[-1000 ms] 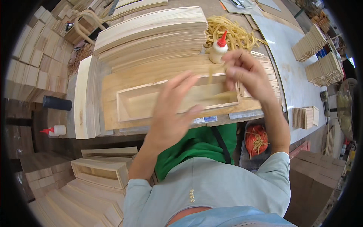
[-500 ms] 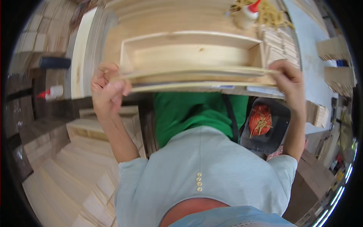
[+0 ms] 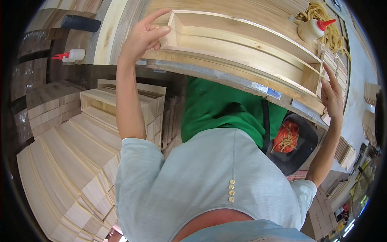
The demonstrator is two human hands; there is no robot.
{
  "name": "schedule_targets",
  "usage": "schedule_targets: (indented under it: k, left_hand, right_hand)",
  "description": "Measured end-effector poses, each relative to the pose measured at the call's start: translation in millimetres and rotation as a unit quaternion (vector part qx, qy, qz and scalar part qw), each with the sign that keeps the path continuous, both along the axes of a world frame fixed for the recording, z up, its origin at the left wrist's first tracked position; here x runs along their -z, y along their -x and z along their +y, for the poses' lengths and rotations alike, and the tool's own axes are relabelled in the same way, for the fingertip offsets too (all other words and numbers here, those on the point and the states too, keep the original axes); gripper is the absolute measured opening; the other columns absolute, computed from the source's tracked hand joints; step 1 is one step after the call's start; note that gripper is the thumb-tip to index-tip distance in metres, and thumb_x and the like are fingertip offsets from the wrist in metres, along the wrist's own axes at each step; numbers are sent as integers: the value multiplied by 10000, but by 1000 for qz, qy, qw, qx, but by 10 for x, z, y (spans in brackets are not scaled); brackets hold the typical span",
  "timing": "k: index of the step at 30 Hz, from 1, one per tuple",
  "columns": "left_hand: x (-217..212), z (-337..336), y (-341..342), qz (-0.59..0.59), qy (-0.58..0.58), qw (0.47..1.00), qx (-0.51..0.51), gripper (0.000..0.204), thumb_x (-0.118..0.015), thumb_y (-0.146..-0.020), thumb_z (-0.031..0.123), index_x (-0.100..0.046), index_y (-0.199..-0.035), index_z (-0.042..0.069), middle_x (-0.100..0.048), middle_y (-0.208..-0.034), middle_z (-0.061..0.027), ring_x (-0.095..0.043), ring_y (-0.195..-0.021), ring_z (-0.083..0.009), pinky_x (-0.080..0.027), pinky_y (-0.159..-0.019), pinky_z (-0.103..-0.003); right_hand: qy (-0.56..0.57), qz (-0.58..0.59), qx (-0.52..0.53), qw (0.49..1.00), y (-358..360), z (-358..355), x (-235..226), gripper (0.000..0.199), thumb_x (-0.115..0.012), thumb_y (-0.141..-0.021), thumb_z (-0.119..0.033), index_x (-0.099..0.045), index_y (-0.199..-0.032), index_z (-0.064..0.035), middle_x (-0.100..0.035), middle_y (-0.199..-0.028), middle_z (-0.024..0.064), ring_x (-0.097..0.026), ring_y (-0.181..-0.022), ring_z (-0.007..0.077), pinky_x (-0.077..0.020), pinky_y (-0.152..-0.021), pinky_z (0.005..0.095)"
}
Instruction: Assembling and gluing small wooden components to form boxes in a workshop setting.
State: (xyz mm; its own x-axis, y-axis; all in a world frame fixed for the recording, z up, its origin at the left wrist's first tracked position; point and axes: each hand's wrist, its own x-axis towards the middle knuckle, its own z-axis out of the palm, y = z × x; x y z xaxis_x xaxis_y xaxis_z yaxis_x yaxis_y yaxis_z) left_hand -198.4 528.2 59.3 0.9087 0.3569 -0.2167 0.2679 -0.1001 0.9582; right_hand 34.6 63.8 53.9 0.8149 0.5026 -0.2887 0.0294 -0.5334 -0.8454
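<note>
A long, shallow box of pale wood [image 3: 238,60] lies at the front of the workbench, slanting down toward the right. My left hand [image 3: 140,38] is at its left end, index finger stretched along the far corner and thumb against the end board. At the opposite end, my right hand [image 3: 332,96] has its index finger and thumb on the right corner. The box spans the gap between both hands. A thin line near the right fingers may be a band; I cannot tell. Behind the right end stands a white glue bottle with a red tip [image 3: 310,31], beside tan rubber bands [image 3: 336,40].
Thin wooden slats [image 3: 328,60] lie by the box's right end. Below the bench, a black bin [image 3: 304,147] holds a red bag [image 3: 285,137] with bands. Stacked wooden boxes [image 3: 72,157] fill the lower left. Another glue bottle [image 3: 74,55] and a dark cylinder [image 3: 80,23] are farther left.
My hands have moved from the near side of the box to its two ends. The view has turned, so the box now slants. The long strips between my hands no longer show apart from it.
</note>
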Motion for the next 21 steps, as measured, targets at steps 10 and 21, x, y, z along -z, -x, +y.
schedule_targets:
  k: [10,21]
  left_hand:
    - [149,165,-214,-8,84,996,-2,436,-631,-889,149,-552,-1288,-5,-351,-482,90,-290,-374,-18,-350,-408,-212]
    - [610,403,-430,-80,398,911,-65,220,-499,-943,57,-606,-1071,-86,-378,-479,83,-297,-329,-27,-322,-367,-205]
  right_hand:
    - [-96,77,46,991,-257,136,173,345,-491,-1007,-192,-532,-1310,-31,-387,-586,-76,-261,-409,8,-184,-369,189]
    - [-264,252,43,930,-528,92,385,274,-517,-977,-123,-568,-1180,55,-526,-658,-8,-390,-420,30,-316,-337,173]
